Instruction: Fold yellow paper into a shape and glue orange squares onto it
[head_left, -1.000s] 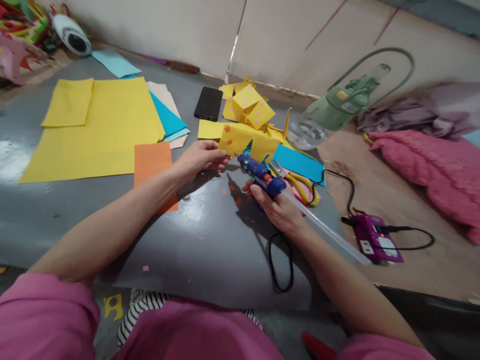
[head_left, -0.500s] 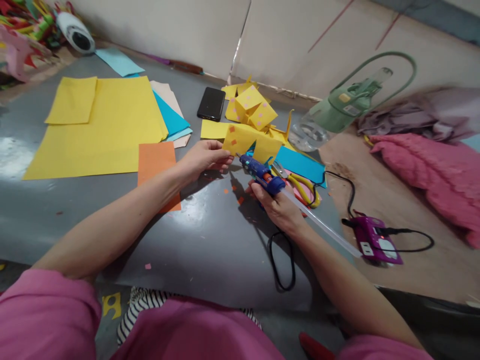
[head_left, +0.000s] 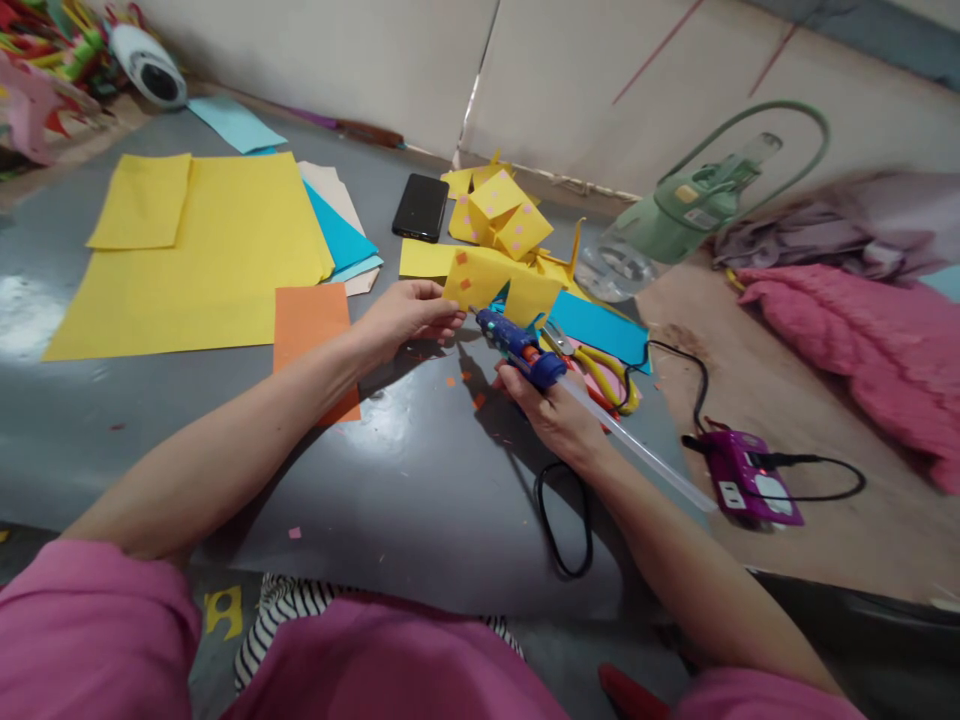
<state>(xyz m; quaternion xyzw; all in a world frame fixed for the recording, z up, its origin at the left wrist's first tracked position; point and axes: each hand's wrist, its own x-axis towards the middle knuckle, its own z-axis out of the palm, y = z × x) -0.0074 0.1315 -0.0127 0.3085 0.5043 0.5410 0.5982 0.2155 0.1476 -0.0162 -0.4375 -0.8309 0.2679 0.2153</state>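
Note:
My left hand (head_left: 420,315) pinches the left end of a yellow paper piece (head_left: 529,287) that has small orange squares stuck on it and a notch in its lower edge. In my right hand (head_left: 551,415) is a blue glue gun (head_left: 517,345), its nozzle close to the paper's lower left corner by my left fingertips. A long clear glue stick (head_left: 645,450) juts from the gun's back end. Behind the paper sit folded yellow pieces with pink dots (head_left: 510,215). Yellow-handled scissors (head_left: 600,375) lie just right of the gun, partly covered.
Yellow sheets (head_left: 202,260) and an orange sheet (head_left: 311,325) lie on the left. A black phone (head_left: 421,207) is near the wall. To the right are a blue strip (head_left: 600,328), a green bottle (head_left: 675,215), a purple power adapter (head_left: 754,480) with cords, and pink cloth (head_left: 855,350).
Almost nothing differs. The whole view has shifted very slightly, while both hands, the paper and the glue gun keep their places relative to each other.

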